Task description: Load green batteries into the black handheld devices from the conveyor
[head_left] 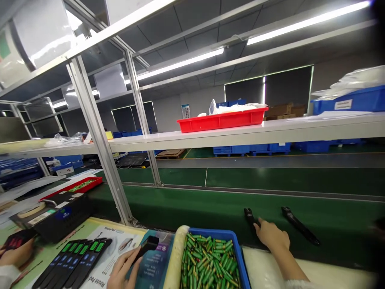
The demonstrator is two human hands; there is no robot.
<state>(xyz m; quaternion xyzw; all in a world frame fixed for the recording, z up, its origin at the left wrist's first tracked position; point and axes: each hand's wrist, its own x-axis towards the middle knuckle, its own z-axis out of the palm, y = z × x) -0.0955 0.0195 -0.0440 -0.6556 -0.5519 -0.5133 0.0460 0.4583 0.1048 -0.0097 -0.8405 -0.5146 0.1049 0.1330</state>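
Note:
My left hand (122,268) is low in the view, its fingers closed round a black remote (148,245) that tilts up to the right. My right hand (273,237) reaches onto the green conveyor belt (195,208), fingers curled on the near end of a second black remote (250,217) lying there. A third black remote (299,226) lies on the belt just to the right, apart from my hand. Between my hands stands a blue bin (237,249) full of green batteries (209,261).
Several black remotes with green screens (75,257) lie in a row on a printed mat at the lower left. Another person's hand (15,253) holds a dark device at the far left. Slanted metal posts (99,144) rise from the bench. A red tray (222,119) sits on the shelf above.

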